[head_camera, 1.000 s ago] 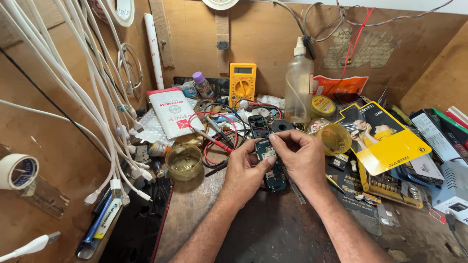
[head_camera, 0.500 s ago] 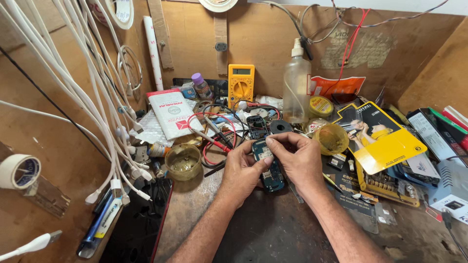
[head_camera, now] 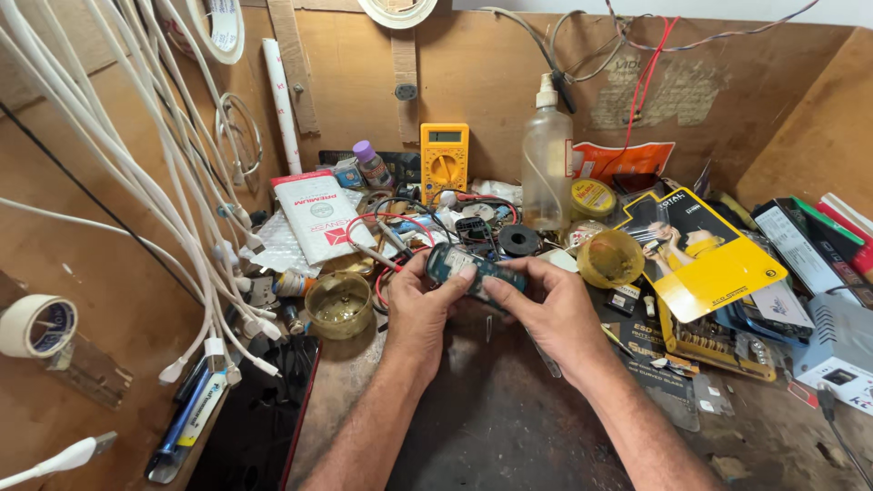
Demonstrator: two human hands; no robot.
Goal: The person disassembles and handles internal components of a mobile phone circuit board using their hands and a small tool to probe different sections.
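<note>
Both hands hold a small teal phone body (head_camera: 464,266) level over the dark workbench (head_camera: 491,427). My left hand (head_camera: 423,305) grips its left end, thumb lying across the top. My right hand (head_camera: 546,305) pinches its right end from the side. The phone's underside is hidden by my fingers. Red and black test leads (head_camera: 400,241) lie just behind the left hand.
A yellow multimeter (head_camera: 444,162) leans on the back wall beside a clear squeeze bottle (head_camera: 546,168). A glass dish (head_camera: 338,305) sits left of my hands, a yellow tub (head_camera: 610,258) right. Yellow packaging (head_camera: 705,264) and boxes crowd the right. White cables (head_camera: 145,182) hang left.
The phone body has been turned from lengthwise to crosswise between my hands, and both hands have shifted grip to its ends. The view has dipped slightly.
</note>
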